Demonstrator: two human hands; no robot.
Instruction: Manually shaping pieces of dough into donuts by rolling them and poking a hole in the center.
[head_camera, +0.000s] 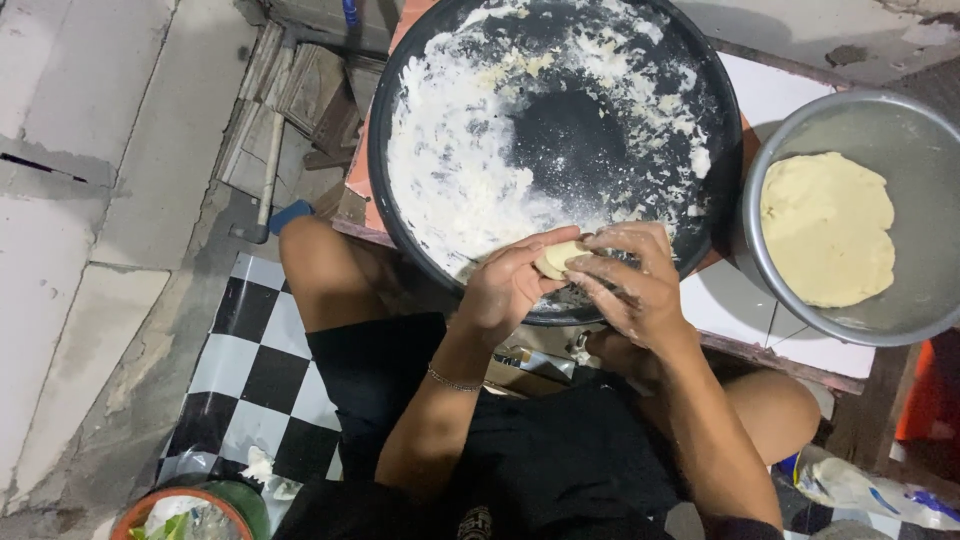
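While the dough ball (556, 258) sits pinched between both hands right over the near rim of the pan (400, 120), the main risk I see is it slipping out, since the fingers look floury and the ball hangs just at the pan's edge rather than over its middle; a drop there could land on the lap or the checkered floor (250, 370) instead of inside the pan. Going from the left of the pan: there's rubble and wood scraps (300, 100) well left of it, then that floor patch below-left, so that side is cluttered but away from the hands. The left hand (510, 285) is curled around the ball from below-left, the right hand (635, 285) cupped narrow over it from the right, both closed on it. Inside the pan there's loose flour and open dark space beyond the hands, plenty of room to work. Right of the pan, almost touching it, the metal bowl (900, 120) holds a big flat dough slab (828, 228); a wide right elbow swing could bump that bowl, which sits near the board's (780, 95) edge.
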